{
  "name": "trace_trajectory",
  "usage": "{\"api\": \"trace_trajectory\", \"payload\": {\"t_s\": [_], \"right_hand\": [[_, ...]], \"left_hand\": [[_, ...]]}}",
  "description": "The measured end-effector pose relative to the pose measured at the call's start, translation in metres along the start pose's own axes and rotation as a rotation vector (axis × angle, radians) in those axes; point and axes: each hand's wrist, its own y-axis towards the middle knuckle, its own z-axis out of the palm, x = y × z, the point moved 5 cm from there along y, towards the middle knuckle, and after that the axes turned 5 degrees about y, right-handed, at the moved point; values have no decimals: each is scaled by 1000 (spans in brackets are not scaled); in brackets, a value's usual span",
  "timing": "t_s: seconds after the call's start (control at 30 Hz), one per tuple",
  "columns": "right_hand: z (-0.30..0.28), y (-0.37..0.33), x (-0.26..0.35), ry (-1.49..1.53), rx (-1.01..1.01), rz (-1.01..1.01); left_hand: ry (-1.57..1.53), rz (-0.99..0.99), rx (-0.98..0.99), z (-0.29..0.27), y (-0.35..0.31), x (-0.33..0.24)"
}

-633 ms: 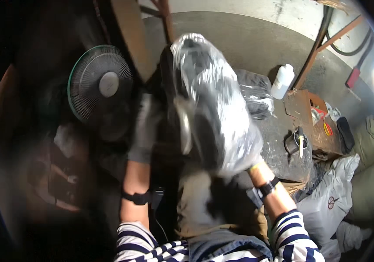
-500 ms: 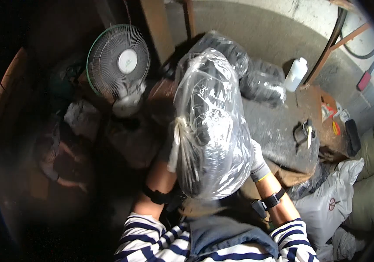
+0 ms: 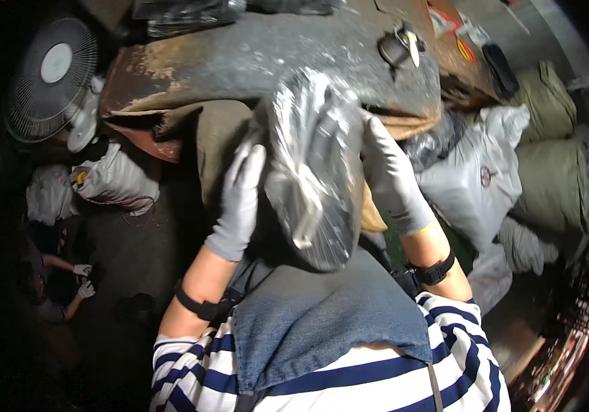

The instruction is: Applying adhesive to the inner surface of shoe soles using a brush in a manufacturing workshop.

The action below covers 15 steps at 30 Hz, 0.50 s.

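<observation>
Bundle (image 3: 322,151), clear plastic over dark contents, stands near the centre of the dial, its long axis running roughly 12 to 6. Its outline is partly blurred. On its face a pale gathered twist (image 3: 307,213) of plastic points down toward 6, and the rounded lower end overlaps the top of your blue denim apron (image 3: 329,309).

Your left hand (image 3: 238,202), in a pale work glove, flanks the bundle at its 9 o'clock side, fingers long and pointing up toward 12, not balled. Whether they press the plastic or stand just beside it, you cannot tell. Your right hand (image 3: 392,172), gloved likewise with a yellow cuff edge, is at the bundle's 3 o'clock side, fingers lengthwise and fingertips by the wrap's upper edge; how firm its hold is, you cannot tell either. Each of your wrists carries a black band (image 3: 438,271).

Surroundings: at 12, just beyond the bundle, you have a low bench (image 3: 308,44) with a worn dark top. On it, at 1, a dark metal mug (image 3: 395,49) with a pale-handled tool (image 3: 413,47) standing in it; at 11, dark plastic-wrapped packs (image 3: 191,15). At 10, a fan (image 3: 55,63). At 9, a white sack (image 3: 121,177). At 8, well apart from you, a co-worker's gloved hands (image 3: 85,290). At 3, a grey plastic bag (image 3: 469,182), with olive-green rolls (image 3: 552,178) just beside it on the outer side.
</observation>
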Motion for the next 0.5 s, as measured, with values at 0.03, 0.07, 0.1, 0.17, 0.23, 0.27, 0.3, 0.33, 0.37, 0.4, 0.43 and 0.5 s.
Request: {"api": "trace_trajectory", "payload": {"t_s": [0.03,0.07,0.1,0.17,0.23,0.27,0.3,0.33,0.37,0.4,0.43,0.5], "right_hand": [[-3,-15,14,-236,-13,-112],[5,-25,20,-322,14,-224],[14,-34,26,-396,67,-353],[35,-47,31,-634,195,-514],[53,-45,29,-1047,262,-625],[61,-39,27,-1290,201,-708],[64,-37,29,-1434,160,-748],[66,-31,25,-1558,171,-667],[65,-28,24,-1687,174,-589],[68,-28,26,-1714,165,-660],[66,-29,28,-1715,154,-630],[72,-44,39,-1531,227,-936]], "left_hand": [[-15,3,71,-1,-6,-8],[118,90,108,4,-11,-15],[252,195,134,8,-15,-23],[639,349,179,10,-16,-39],[464,190,126,11,-8,-40],[389,140,127,12,-2,-41],[396,123,99,14,3,-44],[547,146,122,18,8,-48],[698,210,145,23,11,-54],[838,350,149,29,12,-63],[834,315,166,32,13,-65],[980,612,97,42,7,-84]]}}
